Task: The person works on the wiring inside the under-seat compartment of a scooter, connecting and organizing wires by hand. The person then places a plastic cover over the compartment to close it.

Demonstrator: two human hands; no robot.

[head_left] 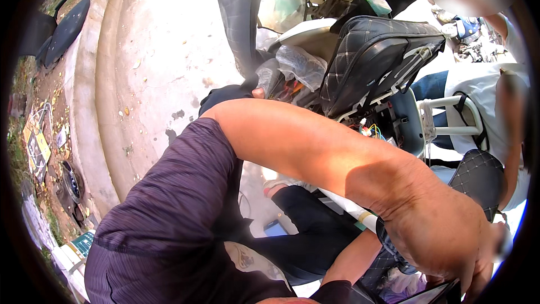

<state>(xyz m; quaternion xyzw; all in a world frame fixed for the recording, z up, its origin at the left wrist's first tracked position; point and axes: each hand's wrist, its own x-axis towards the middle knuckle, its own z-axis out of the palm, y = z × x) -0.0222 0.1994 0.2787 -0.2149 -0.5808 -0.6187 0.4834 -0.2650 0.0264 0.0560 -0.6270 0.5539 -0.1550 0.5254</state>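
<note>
My left arm [304, 141], bare below a dark ribbed sleeve, crosses the view from left to right. My left hand [441, 233] is large and close at the lower right; its fingers are smeared and partly lost in the dark rim. My right forearm [354, 253] rises from the lower edge, and the hand beyond it is hidden behind my left one. Nearest below them lie a dark flat panel [433, 294] and a dark quilted pad [379, 267]. Beyond my arm, a black quilted scooter seat [374, 50] is tipped up beside exposed coloured wires [371, 130].
Clear plastic wrap [304, 66] lies beside the seat. A person in white [472, 84] stands at the right beside a white tubular frame [450, 129]. Someone's grey trouser leg [239, 17] is at the top. A phone [275, 228] lies on the ground. A concrete curb [84, 95] runs along the left.
</note>
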